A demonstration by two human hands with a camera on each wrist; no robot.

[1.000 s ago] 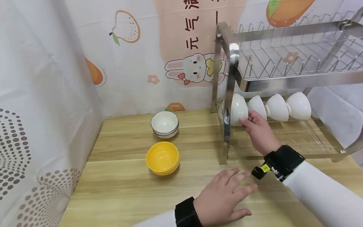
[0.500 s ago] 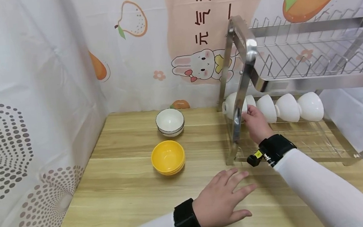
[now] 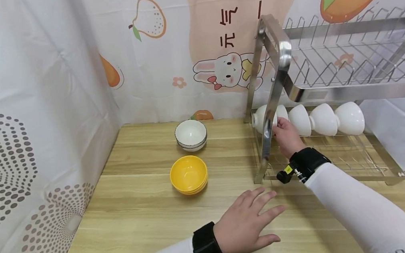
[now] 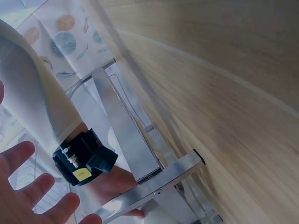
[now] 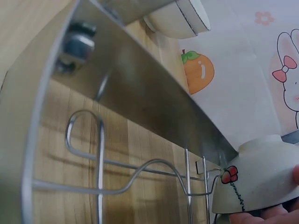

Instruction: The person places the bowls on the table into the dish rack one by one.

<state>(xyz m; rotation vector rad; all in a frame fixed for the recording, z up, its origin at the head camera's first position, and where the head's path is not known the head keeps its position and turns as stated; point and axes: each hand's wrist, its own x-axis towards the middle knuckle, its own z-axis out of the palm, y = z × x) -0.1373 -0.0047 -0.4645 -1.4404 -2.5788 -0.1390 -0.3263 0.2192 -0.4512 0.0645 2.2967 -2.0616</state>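
Observation:
My right hand [image 3: 288, 137] reaches inside the lower tier of the metal dish rack [image 3: 280, 71] and grips a white bowl [image 3: 260, 120] by its rim. The bowl lies on its side at the tier's left end, partly hidden by the rack's front post. A red flower with a green stem decorates that bowl [image 5: 261, 175] in the right wrist view, where some fingers [image 5: 275, 215] show at its rim. To its right, several more white bowls [image 3: 323, 120] lie sideways in a row. My left hand [image 3: 247, 223] hovers over the table, fingers spread, holding nothing.
Left of the rack, a stack of white bowls with dark rims [image 3: 190, 134] stands behind a stack of yellow bowls [image 3: 188, 174] on the wooden table [image 3: 137, 212]. The rack's upper wire tier [image 3: 355, 55] overhangs my right hand. A printed curtain [image 3: 154, 74] backs the table.
My right hand has shifted the bowl left, partly past the rack's front post. The head view has turned slightly right. My left hand has hardly moved.

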